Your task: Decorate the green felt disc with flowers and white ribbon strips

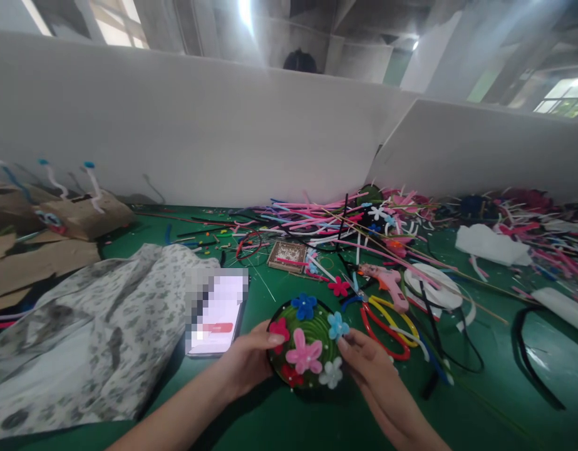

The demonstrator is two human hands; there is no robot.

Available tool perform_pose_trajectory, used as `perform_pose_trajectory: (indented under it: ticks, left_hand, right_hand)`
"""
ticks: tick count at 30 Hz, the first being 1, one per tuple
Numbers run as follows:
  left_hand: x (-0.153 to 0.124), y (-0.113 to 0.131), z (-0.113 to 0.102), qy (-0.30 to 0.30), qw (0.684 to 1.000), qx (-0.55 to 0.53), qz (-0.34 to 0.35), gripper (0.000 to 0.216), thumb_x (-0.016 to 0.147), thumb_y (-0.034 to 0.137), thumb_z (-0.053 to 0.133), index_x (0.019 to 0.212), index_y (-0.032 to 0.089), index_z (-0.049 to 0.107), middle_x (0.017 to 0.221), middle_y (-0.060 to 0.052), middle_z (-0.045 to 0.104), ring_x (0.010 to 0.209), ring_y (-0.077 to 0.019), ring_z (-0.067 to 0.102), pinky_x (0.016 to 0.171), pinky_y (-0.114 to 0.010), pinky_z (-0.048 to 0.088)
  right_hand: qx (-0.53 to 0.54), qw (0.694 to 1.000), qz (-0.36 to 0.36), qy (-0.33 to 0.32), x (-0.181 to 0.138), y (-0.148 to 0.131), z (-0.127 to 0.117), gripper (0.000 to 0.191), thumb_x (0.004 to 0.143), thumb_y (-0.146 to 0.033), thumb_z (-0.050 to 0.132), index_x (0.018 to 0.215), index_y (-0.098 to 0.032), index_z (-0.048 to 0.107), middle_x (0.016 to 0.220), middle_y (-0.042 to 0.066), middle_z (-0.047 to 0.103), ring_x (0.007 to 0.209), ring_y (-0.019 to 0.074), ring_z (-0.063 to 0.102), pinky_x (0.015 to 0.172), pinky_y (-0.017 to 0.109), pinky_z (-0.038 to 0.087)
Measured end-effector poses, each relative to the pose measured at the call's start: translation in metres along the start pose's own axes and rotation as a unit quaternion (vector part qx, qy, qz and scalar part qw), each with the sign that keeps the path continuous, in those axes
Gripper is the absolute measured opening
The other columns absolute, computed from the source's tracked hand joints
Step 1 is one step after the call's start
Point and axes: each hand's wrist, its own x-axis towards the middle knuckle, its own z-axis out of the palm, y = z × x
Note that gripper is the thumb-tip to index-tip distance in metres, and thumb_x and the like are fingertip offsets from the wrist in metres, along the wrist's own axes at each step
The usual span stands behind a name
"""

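A round, dark-rimmed disc (319,331) of ridged, coiled green is held over the near part of the smooth green surface (329,426). Plush, round-petalled flowers (307,358) stud it. The left hand (252,356) has its fingers closed on the left edge; the right hand (372,368) pinches by the light-blue flower (337,326). Crumpled printed cloth (101,313) and fuzzy stems (302,216) lie about. Behind stands a flat white partition (199,125), with a bright window (565,97) beyond.

No text, label, brand, number or sign can be read anywhere; the phone screen (219,313) on the green worktop (258,289) is blurred into blocks.
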Motion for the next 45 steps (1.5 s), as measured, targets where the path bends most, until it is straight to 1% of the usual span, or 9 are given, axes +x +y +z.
perform_pose_trajectory:
  ticks: [6, 13, 17, 23, 28, 31, 36, 40, 45]
  left_hand:
    - [-0.002, 0.003, 0.008, 0.068, 0.996, 0.051, 0.029, 0.044, 0.058, 0.015, 0.079, 0.101, 0.016, 0.069, 0.096, -0.011, 0.074, 0.082, -0.0237, 0.068, 0.076, -0.032, 0.050]
    - [-0.004, -0.004, 0.013, 0.037, 0.997, 0.073, 0.003, 0.049, 0.052, 0.010, 0.081, 0.100, 0.014, 0.070, 0.089, -0.009, 0.074, 0.077, -0.0200, 0.066, 0.076, -0.028, 0.049]
    - [-0.004, -0.007, 0.014, 0.043, 0.997, 0.071, -0.003, 0.051, 0.051, 0.010, 0.083, 0.100, 0.013, 0.070, 0.086, -0.009, 0.074, 0.072, -0.0187, 0.066, 0.072, -0.027, 0.049]
    - [-0.002, -0.002, 0.012, 0.053, 0.998, 0.005, 0.020, 0.047, 0.058, 0.022, 0.083, 0.102, 0.015, 0.068, 0.092, -0.010, 0.074, 0.078, -0.0228, 0.068, 0.074, -0.033, 0.052]
    - [-0.003, 0.001, 0.013, 0.065, 0.997, -0.007, 0.041, 0.040, 0.059, 0.015, 0.082, 0.097, 0.014, 0.068, 0.088, -0.009, 0.075, 0.076, -0.0216, 0.069, 0.071, -0.030, 0.052]
    - [-0.004, 0.002, 0.013, 0.075, 0.996, -0.013, 0.051, 0.042, 0.060, 0.016, 0.082, 0.100, 0.015, 0.067, 0.091, -0.010, 0.075, 0.078, -0.0229, 0.069, 0.071, -0.030, 0.052]
    - [-0.003, 0.002, 0.010, 0.097, 0.994, -0.020, 0.048, 0.042, 0.060, 0.018, 0.082, 0.100, 0.014, 0.067, 0.095, -0.011, 0.075, 0.083, -0.0251, 0.070, 0.073, -0.030, 0.052]
    - [-0.001, 0.005, 0.010, 0.144, 0.988, -0.023, 0.045, 0.043, 0.058, 0.020, 0.083, 0.098, 0.015, 0.068, 0.093, -0.011, 0.075, 0.082, -0.0259, 0.070, 0.072, -0.031, 0.053]
    - [0.002, 0.011, 0.011, 0.187, 0.981, -0.005, 0.044, 0.042, 0.056, 0.022, 0.085, 0.095, 0.017, 0.069, 0.092, -0.010, 0.075, 0.086, -0.0277, 0.069, 0.077, -0.035, 0.053]
  right_hand:
    - [-0.032, 0.999, -0.019, -0.013, -0.003, 0.003, 0.001, 0.034, 0.062, -0.046, 0.080, 0.082, -0.021, 0.066, 0.070, -0.002, 0.063, 0.065, 0.0139, 0.057, 0.064, 0.025, 0.047]
    - [-0.053, 0.998, -0.012, -0.023, -0.012, -0.008, 0.015, 0.051, 0.054, -0.044, 0.084, 0.095, -0.018, 0.068, 0.084, 0.004, 0.072, 0.080, 0.0221, 0.065, 0.074, 0.032, 0.049]
    - [-0.059, 0.998, -0.016, -0.013, -0.013, -0.011, 0.026, 0.037, 0.059, -0.035, 0.084, 0.087, -0.015, 0.070, 0.084, 0.004, 0.073, 0.081, 0.0215, 0.066, 0.078, 0.033, 0.049]
    - [-0.030, 0.997, -0.057, 0.044, -0.013, -0.007, 0.046, 0.050, 0.070, -0.051, 0.072, 0.106, -0.017, 0.065, 0.094, 0.007, 0.073, 0.089, 0.0241, 0.067, 0.082, 0.038, 0.050]
    - [-0.127, 0.983, -0.118, 0.056, -0.008, -0.014, 0.054, 0.048, 0.077, -0.053, 0.064, 0.108, -0.016, 0.061, 0.097, 0.010, 0.071, 0.089, 0.0242, 0.067, 0.079, 0.038, 0.052]
    - [-0.222, 0.948, -0.190, 0.125, 0.006, -0.034, 0.032, 0.049, 0.076, -0.056, 0.062, 0.106, -0.018, 0.057, 0.105, 0.010, 0.068, 0.098, 0.0240, 0.063, 0.087, 0.039, 0.048]
    - [-0.400, 0.816, -0.284, 0.304, 0.050, -0.073, -0.037, 0.064, 0.067, -0.055, 0.067, 0.116, -0.016, 0.050, 0.130, 0.019, 0.048, 0.128, 0.0342, 0.035, 0.107, 0.050, 0.022]
    - [-0.503, 0.748, -0.270, 0.338, 0.083, -0.073, -0.071, 0.064, 0.066, -0.052, 0.067, 0.113, -0.012, 0.053, 0.113, 0.023, 0.057, 0.111, 0.0390, 0.048, 0.095, 0.053, 0.033]
    - [-0.549, 0.689, -0.285, 0.378, 0.097, -0.061, -0.084, 0.056, 0.076, -0.053, 0.056, 0.113, -0.010, 0.056, 0.103, 0.022, 0.062, 0.096, 0.0354, 0.056, 0.082, 0.048, 0.042]
